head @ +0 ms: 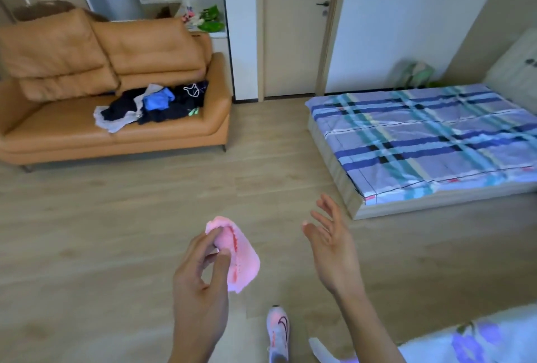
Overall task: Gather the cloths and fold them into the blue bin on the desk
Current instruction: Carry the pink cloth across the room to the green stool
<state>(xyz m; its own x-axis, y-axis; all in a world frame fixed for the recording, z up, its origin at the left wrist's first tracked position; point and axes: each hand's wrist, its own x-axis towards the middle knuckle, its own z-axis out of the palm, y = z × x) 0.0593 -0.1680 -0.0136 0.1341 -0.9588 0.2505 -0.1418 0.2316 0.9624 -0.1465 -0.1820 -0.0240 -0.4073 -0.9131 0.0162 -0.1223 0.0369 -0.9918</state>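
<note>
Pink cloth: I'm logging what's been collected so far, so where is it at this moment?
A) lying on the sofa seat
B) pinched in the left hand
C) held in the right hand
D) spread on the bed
B: the left hand pinches the pink cloth above the floor, while the right hand is open and empty.

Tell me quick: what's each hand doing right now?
Left hand: closed, pinching the pink cloth between thumb and fingers.
Right hand: open, fingers spread, holding nothing.
</note>
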